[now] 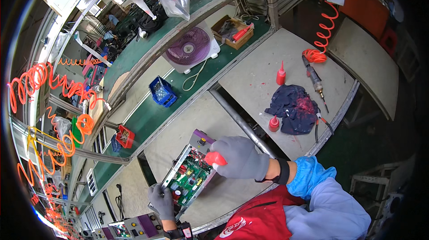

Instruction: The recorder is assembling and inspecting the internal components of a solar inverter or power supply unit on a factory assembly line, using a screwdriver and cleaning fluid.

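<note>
An opened electronic unit with a purple-and-grey panel lies tilted across the workbench in front of me. Inside its metal frame sits a green circuit board with wires and small parts. My left hand, in a grey glove, is closed on the lower left edge of the frame. Above the upper right of the unit, my gloved right hand wraps round a red squeeze bottle; most of the bottle is hidden by the fingers, and whether it touches the unit cannot be seen.
To the right are a dark stained cloth, two red squeeze bottles and a power screwdriver on an orange coiled hose. A blue bin of small parts, a red bin and a purple fan stand beyond. More units lie lower left.
</note>
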A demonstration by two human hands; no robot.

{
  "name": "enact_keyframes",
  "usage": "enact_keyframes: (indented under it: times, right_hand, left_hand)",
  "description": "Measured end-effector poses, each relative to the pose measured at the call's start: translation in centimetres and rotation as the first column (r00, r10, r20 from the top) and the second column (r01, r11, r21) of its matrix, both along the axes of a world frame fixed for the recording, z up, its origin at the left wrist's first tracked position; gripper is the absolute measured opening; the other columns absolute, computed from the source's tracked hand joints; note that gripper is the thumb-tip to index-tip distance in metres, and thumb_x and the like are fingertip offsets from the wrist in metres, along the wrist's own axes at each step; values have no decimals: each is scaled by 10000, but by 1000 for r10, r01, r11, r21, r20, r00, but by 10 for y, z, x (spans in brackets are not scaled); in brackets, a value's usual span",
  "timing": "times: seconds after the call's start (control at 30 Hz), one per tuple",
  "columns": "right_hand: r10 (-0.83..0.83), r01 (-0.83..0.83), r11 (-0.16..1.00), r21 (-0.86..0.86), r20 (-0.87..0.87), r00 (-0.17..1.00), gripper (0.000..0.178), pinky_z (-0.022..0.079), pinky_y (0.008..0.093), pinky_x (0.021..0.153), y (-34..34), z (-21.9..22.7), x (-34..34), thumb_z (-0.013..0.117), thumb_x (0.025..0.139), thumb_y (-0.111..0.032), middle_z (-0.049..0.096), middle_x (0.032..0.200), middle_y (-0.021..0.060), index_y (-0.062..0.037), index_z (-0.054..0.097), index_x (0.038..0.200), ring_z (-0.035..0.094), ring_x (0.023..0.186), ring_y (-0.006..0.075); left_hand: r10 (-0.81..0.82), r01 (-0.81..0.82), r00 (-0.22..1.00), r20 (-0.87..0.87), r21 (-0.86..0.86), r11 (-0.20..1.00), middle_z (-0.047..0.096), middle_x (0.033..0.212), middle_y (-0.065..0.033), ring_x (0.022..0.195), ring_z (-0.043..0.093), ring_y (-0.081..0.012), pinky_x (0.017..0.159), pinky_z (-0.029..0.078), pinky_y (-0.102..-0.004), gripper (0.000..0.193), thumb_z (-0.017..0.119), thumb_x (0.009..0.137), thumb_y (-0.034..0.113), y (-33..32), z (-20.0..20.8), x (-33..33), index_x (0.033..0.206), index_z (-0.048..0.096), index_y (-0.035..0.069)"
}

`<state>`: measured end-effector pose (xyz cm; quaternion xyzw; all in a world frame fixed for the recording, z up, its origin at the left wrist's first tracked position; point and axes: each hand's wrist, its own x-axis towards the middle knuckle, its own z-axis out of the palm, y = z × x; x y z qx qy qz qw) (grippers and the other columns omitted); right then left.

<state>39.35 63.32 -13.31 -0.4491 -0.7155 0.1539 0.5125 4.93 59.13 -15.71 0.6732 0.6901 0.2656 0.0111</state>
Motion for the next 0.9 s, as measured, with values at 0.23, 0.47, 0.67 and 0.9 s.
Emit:
enact_keyframes:
  times: [0.23,0.47,0.67,0.9]
  right_hand:
    - [8,-7,1000,-15,97,995,328,484,429,596,-5,7,-4,701,651,-197,575,828,94,-101,572,937,612,685,311]
    - [28,-18,996,-88,117,993,316,496,440,613,0,3,-7,689,665,-207,602,875,107,-103,579,943,626,714,319]
    - [44,-57,970,-237,-62,997,338,516,432,676,7,6,4,697,690,-229,630,930,134,-82,595,977,641,788,346]
    - [-49,44,997,-60,-85,995,370,523,407,681,-24,14,29,759,700,-217,630,878,132,-49,610,994,638,774,335]
  left_hand:
    - [16,-16,1000,-9,-6,1000,604,917,-158,854,586,-319,773,454,-406,149,610,783,57,-2,-3,-2,912,660,3]
    - [21,-20,999,26,-19,1000,605,918,-155,890,576,-323,804,444,-414,202,605,753,61,-7,-4,-1,940,667,13]
    - [11,-12,999,-32,-6,1000,599,905,-156,872,574,-327,797,451,-406,220,591,739,38,-9,-2,7,943,667,8]
    - [-14,13,1000,15,53,999,590,833,-152,797,581,-304,747,456,-383,169,580,738,34,-1,1,2,881,658,-12]
